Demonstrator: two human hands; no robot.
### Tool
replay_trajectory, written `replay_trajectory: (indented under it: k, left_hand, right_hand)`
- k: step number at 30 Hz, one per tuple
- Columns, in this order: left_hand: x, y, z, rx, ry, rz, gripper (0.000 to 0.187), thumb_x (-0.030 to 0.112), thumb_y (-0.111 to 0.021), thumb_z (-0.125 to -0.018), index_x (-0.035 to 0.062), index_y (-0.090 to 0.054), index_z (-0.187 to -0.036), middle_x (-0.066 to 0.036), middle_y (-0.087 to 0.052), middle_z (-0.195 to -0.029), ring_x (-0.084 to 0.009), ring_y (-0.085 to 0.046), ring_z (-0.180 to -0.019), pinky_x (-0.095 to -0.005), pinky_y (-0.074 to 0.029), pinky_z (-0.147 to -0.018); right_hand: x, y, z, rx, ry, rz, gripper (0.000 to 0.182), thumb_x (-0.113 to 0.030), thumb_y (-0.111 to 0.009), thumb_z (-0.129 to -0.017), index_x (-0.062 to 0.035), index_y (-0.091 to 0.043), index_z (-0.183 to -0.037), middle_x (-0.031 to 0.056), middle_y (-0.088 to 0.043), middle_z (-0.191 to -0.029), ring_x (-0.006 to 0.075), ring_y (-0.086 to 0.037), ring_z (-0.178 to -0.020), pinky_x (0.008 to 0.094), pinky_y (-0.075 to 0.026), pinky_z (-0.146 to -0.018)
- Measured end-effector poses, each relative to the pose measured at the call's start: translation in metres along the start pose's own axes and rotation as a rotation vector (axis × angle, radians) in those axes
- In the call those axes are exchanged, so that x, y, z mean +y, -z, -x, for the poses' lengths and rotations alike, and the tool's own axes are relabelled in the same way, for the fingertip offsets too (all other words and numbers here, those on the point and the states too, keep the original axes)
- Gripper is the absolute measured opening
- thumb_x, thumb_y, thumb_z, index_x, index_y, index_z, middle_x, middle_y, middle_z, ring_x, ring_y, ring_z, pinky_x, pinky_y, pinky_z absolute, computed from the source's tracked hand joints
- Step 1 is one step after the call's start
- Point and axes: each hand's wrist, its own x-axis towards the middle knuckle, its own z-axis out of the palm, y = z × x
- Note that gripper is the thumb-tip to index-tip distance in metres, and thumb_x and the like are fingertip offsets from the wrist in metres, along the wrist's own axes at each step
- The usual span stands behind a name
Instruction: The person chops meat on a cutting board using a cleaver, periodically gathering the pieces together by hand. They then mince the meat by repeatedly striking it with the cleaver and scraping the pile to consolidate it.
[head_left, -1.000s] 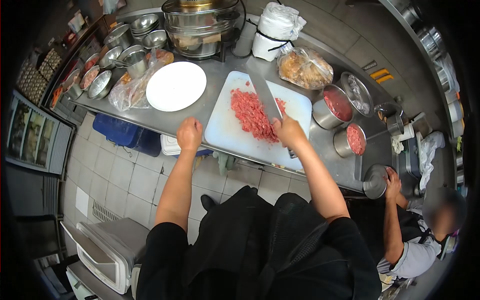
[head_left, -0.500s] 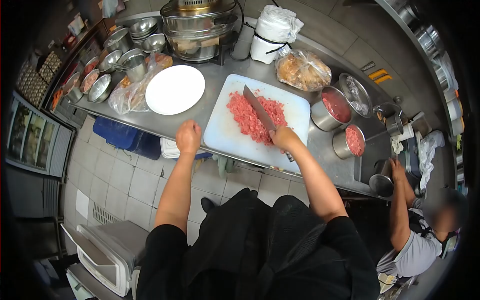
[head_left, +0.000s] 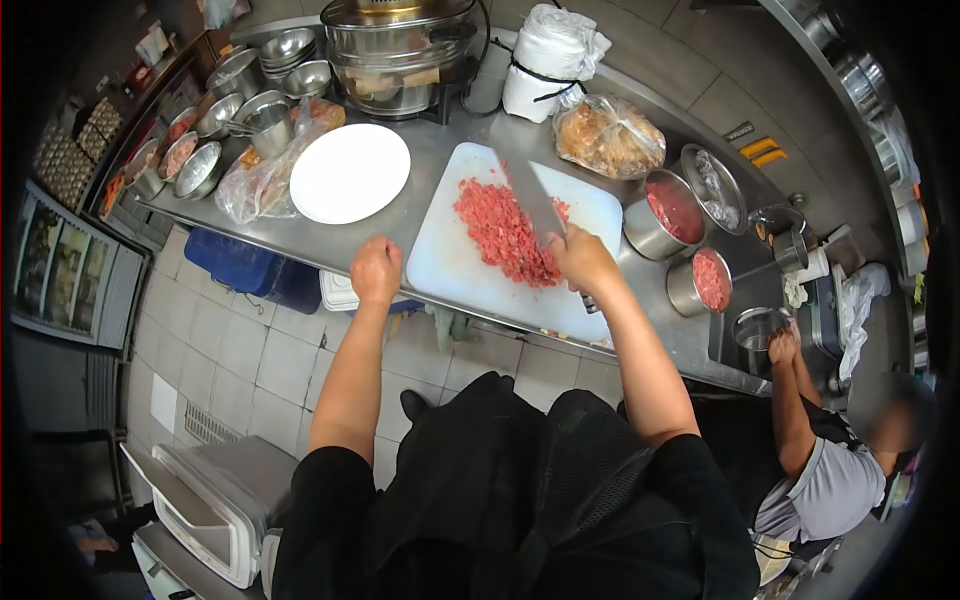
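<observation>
My right hand (head_left: 585,262) is closed round the handle of a large kitchen knife (head_left: 533,200). The blade slants up and away over the right side of a heap of minced red meat (head_left: 500,235). Under the meat lies a white cutting board (head_left: 440,255) at the counter's front edge. My left hand (head_left: 377,268) is curled into a fist beside the board's left edge, with nothing visible in it. A white oval plate (head_left: 350,173) lies on the counter beyond that hand.
Right of the board stand two steel pots, a larger pot (head_left: 650,235) and a smaller pot (head_left: 688,290), both with red meat. A bagged brown food (head_left: 610,137) sits behind. A co-worker's hands (head_left: 785,345) hold a steel container (head_left: 757,328) at the sink.
My right hand has shifted slightly right, and the knife has moved right across the meat and is blurred. My left fist has barely moved. The co-worker's container has been turned.
</observation>
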Motion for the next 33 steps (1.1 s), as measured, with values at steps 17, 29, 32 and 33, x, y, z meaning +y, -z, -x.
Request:
replay_trajectory:
  k: [17,29,32,33]
  left_hand:
    - [-0.001,0.003,-0.001,0.017,-0.031,0.003,0.011,0.016,-0.063,-0.085,0.006,-0.059,-0.081,-0.015,-0.062,-0.079,-0.0379,-0.06,-0.076,-0.0492,-0.047,-0.068]
    - [0.003,0.008,-0.004,0.012,-0.056,0.034,0.012,0.018,-0.063,-0.085,0.007,-0.059,-0.081,-0.014,-0.062,-0.079,-0.0373,-0.06,-0.076,-0.0488,-0.047,-0.069]
    - [0.001,0.004,-0.002,0.003,-0.04,0.024,0.012,0.017,-0.062,-0.085,0.0069,-0.059,-0.081,-0.014,-0.062,-0.079,-0.0371,-0.06,-0.076,-0.049,-0.047,-0.069]
    - [0.0,0.005,-0.001,-0.005,-0.033,0.005,0.012,0.017,-0.062,-0.086,0.0069,-0.059,-0.081,-0.014,-0.062,-0.079,-0.0369,-0.06,-0.076,-0.0491,-0.047,-0.069]
  right_hand:
    - [-0.016,-0.021,0.01,-0.177,-0.036,0.107,0.041,-0.032,-0.047,-0.096,0.0037,-0.06,-0.11,0.0226,-0.069,-0.08,0.0347,-0.069,-0.07,0.0469,-0.053,-0.074]
    - [0.004,-0.013,0.005,-0.148,-0.009,0.158,0.038,-0.032,-0.048,-0.094,0.0026,-0.062,-0.103,0.0236,-0.069,-0.085,0.0361,-0.068,-0.066,0.0475,-0.054,-0.072]
    - [0.004,-0.006,-0.005,-0.012,0.017,0.16,0.038,-0.032,-0.047,-0.095,0.0018,-0.062,-0.105,0.0247,-0.069,-0.086,0.0377,-0.069,-0.073,0.0483,-0.053,-0.075]
    - [0.001,-0.006,-0.004,-0.019,0.015,0.158,0.038,-0.032,-0.047,-0.095,0.0018,-0.062,-0.105,0.0247,-0.069,-0.086,0.0377,-0.069,-0.073,0.0483,-0.053,-0.075]
